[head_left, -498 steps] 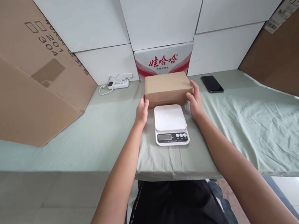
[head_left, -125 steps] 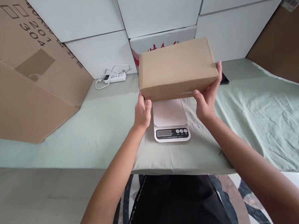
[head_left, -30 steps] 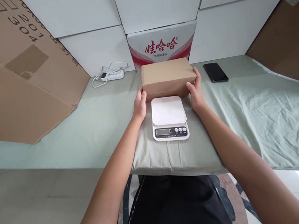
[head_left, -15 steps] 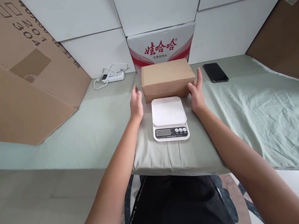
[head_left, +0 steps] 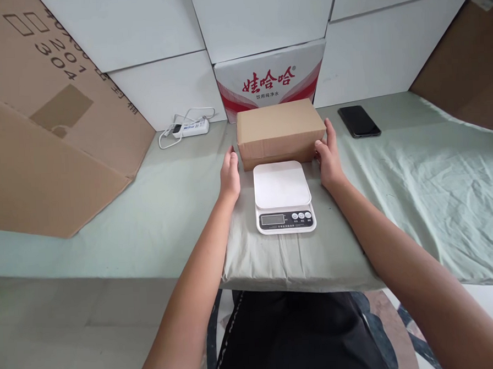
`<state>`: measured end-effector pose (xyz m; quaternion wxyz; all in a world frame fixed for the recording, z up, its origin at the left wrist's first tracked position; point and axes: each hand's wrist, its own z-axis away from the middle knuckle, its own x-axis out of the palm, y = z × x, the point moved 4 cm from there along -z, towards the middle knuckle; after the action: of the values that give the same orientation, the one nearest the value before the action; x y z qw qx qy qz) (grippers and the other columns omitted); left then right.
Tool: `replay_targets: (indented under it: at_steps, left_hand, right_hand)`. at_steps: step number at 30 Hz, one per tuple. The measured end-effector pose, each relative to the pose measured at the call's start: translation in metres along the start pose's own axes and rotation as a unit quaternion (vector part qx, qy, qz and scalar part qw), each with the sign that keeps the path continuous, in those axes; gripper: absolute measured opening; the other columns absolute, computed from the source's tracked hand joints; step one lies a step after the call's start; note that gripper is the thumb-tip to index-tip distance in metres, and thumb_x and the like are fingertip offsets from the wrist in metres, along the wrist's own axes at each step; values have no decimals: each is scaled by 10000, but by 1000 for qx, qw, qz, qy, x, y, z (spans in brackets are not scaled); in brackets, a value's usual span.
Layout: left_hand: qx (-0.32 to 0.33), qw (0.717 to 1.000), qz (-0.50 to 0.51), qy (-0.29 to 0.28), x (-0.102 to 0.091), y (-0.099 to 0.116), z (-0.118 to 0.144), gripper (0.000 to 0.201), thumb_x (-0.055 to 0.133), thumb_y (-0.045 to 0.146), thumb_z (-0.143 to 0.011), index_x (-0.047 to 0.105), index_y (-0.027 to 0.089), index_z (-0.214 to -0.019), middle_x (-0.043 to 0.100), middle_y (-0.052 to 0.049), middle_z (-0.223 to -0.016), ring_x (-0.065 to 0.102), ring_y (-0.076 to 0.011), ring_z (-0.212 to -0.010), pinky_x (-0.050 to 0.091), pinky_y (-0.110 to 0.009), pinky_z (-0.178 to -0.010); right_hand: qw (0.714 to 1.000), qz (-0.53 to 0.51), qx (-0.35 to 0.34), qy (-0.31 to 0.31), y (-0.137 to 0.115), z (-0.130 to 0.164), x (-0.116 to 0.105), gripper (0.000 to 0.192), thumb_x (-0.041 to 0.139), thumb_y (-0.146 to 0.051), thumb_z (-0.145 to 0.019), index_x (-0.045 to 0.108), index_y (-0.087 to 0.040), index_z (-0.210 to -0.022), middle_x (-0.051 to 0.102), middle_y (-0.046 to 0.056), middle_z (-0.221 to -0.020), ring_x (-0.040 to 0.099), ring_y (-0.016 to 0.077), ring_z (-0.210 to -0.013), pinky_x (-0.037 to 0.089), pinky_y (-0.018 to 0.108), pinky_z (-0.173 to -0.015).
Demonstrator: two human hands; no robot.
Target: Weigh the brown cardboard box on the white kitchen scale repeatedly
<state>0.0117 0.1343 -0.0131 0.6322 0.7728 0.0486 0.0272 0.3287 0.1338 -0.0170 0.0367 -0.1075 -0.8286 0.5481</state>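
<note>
While our left hand (head_left: 230, 174) rests flat and open at the left end of the brown cardboard box (head_left: 280, 132), fingertips just at its lower corner, our right hand (head_left: 329, 158) lies against the right end with the fingers stretched along the side. Neither grip is closed on anything; the right palm touches the box, and whether the left quite touches it we cannot tell.

That box sits on the worktop (head_left: 416, 197), which is draped in a pale green cloth. Just in front of the box stands a white kitchen scale (head_left: 283, 197), its platform bare and its display facing us. Behind the box leans a red and white carton (head_left: 271, 79) against white panels. To the right of the box, well apart, lies a black phone (head_left: 359, 122); to its left, a white power strip (head_left: 189, 128) with its cable, and farther left a big flattened carton (head_left: 49, 123).

We judge the box stiff and fairly light for its size, with dry matt sides that should not slip. Its long shape suits a two-handed hold, palms pressed on the two short ends, thumbs over the top edge. Squeezing the broad faces might dent them; what is inside we cannot tell.
</note>
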Motion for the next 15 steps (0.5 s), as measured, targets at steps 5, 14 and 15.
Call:
replay_targets:
  at_steps: [5,14,15]
  left_hand:
    - [-3,1000,-5,-2,0,0,0,885,492,884,-1018,533,324,-1703,459,-51,-1880,363,-285,-1793,323,-456,-1478]
    - [7,1000,-1,-29,8,5,3,885,505,886,-1012,556,310,-1682,519,-90,-1839,431,-311,-1760,358,-510,-1459]
    - [8,999,1,-32,8,6,4,887,509,889,-1008,561,309,-1678,535,-95,-1827,452,-314,-1748,364,-515,-1455]
  right_hand:
    - [1000,1,12,-11,-4,1,0,1123,609,-911,-877,224,-405,-1802,561,83,-1763,532,417,-1651,429,706,-1388]
    - [999,13,-21,-21,6,-4,-1,1095,601,-963,-843,302,-452,-1765,421,14,-1876,414,379,-1743,407,669,-1428]
    - [1000,10,-22,-19,7,-4,-1,1092,613,-965,-834,324,-453,-1754,419,9,-1878,404,373,-1750,400,663,-1435]
